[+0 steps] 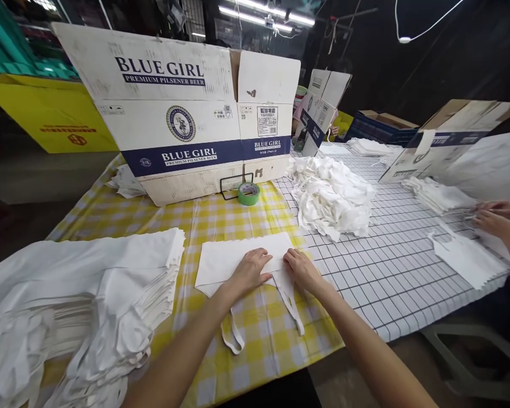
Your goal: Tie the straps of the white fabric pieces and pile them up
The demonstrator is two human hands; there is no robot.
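Observation:
A white strappy camisole top (229, 260) lies flat on the yellow checked cloth, its hem edge away from me and two thin straps toward me. My left hand (251, 268) rests on the middle of it, thumb and fingers apart. At its right side, my right hand (302, 268) has bent fingers drawn together on the fabric; one strap (293, 306) hangs down just below. On the left, a thick stack of similar white tops (140, 260) spreads over the table, with straps dangling at the front.
A tall white beer carton (204, 130) stands behind, with green tape (249, 194) and a black wire frame (229, 187) before it. A heap of white garments (331, 195) lies on the grid cloth (365, 283). At far right, a co-worker's hands (497, 218) are near another white piece (467, 255).

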